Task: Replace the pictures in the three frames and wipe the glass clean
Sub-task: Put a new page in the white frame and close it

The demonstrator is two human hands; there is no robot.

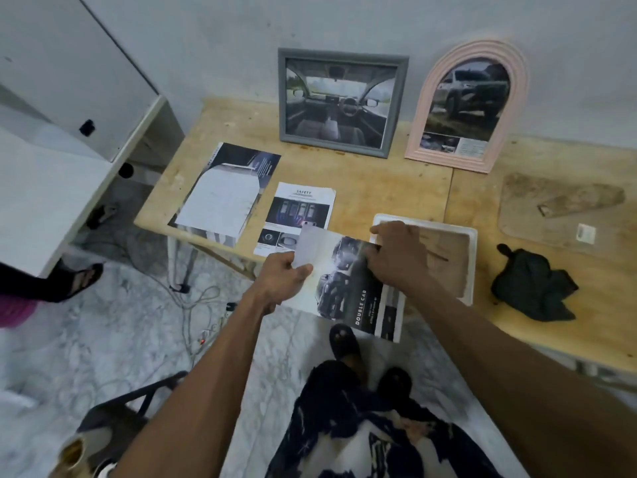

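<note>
Plywood table: left hand and right hand both pinching car print beside white frame; creasing or tearing likely if pulled apart.

I stand on a grey marble floor facing a plain grey wall; at ten o'clock sits a white cabinet, and cables trail below.
</note>
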